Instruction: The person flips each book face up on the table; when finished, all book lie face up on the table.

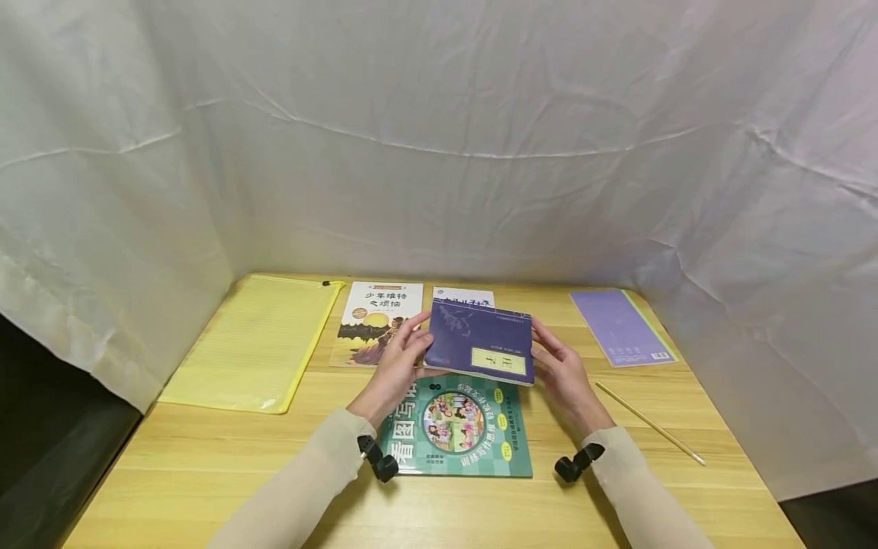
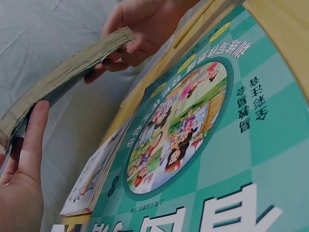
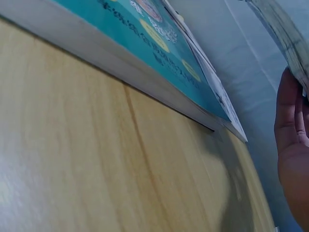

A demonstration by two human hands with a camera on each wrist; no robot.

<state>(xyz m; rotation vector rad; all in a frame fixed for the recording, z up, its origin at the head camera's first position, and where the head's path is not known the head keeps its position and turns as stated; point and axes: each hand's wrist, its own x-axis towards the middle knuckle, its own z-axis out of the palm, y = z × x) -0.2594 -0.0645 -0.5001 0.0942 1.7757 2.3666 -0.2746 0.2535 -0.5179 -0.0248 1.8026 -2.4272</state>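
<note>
A dark blue thread-bound book (image 1: pixel 480 335) with a pale yellow title label is held up in both hands. My left hand (image 1: pixel 398 370) grips its left side, and my right hand (image 1: pixel 565 377) grips its right side. In the left wrist view, the page edge of the blue book (image 2: pixel 63 77) shows, raised and tilted, with fingers beneath it. Below it lies a green picture-writing book (image 1: pixel 480 450), flat on the table; its upper part is hidden in the head view. The right wrist view catches the right hand (image 3: pixel 293 154) only at its edge.
Behind the blue book lies a partly covered white book (image 1: pixel 463 295). Left of it is a white-and-yellow illustrated book (image 1: pixel 377 320). A yellow mesh zip pouch (image 1: pixel 247 343) lies far left. Rightward are a purple notebook (image 1: pixel 617 328) and a thin wooden stick (image 1: pixel 648 422). Grey cloth walls enclose the table.
</note>
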